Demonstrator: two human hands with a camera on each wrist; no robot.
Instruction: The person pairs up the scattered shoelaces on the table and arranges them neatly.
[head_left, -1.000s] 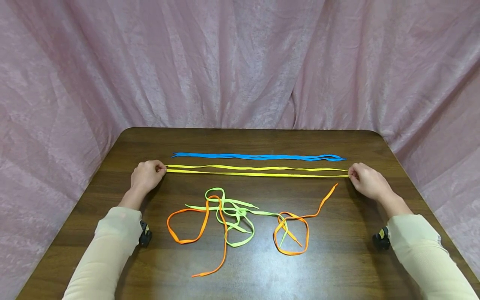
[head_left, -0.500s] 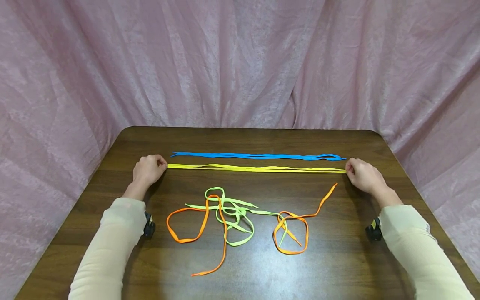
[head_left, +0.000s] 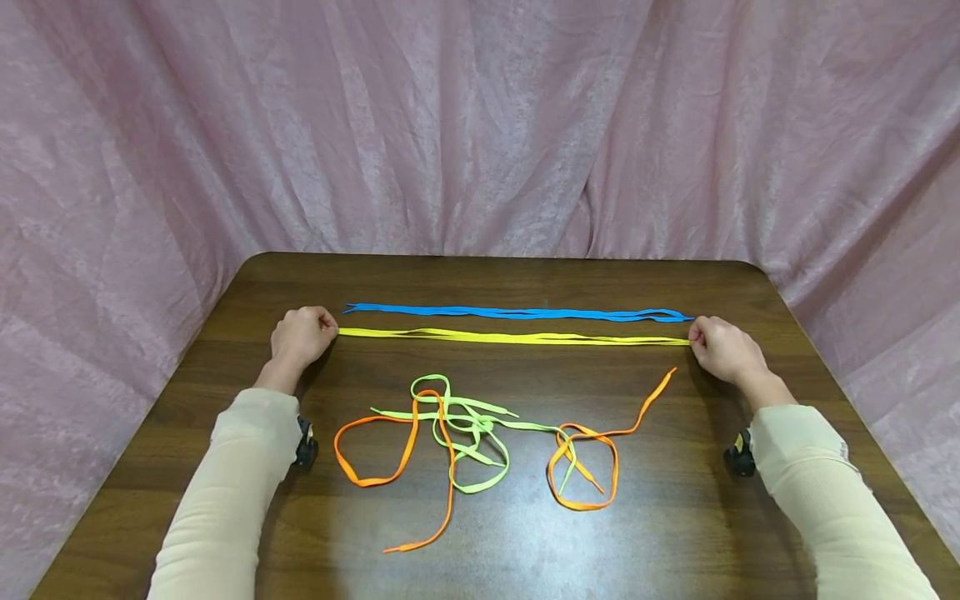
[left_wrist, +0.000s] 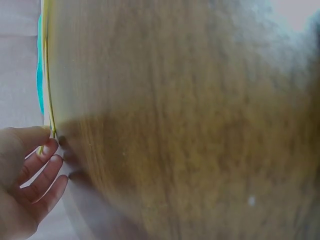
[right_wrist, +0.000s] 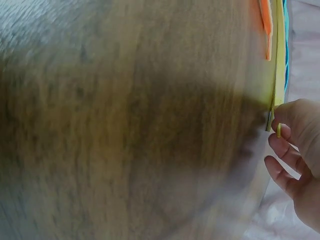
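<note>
A yellow shoelace (head_left: 517, 338), doubled into nearly parallel strands, stretches straight across the table between both hands. My left hand (head_left: 302, 336) pinches its left end between thumb and forefinger, and a short yellow tip pokes out below the thumb in the left wrist view. At the other end my right hand (head_left: 726, 350) pinches the lace the same way, with a yellow tip showing past the fingers in the right wrist view. Just behind it and about parallel lies a blue shoelace (head_left: 517, 313), also laid out long, its right tip close to the right hand.
Nearer the front, a lime green shoelace (head_left: 480, 425) lies in a tangle of loops. An orange shoelace (head_left: 450, 475) crosses it on the left, and more orange lace (head_left: 615, 467) loops on the right. A pink curtain (head_left: 480, 125) hangs behind the brown table (head_left: 675, 550).
The yellow lace has moved back toward the blue one, and its separated strands have come together. Both hands have shifted away from the body and slightly inward, still pinching its ends.
</note>
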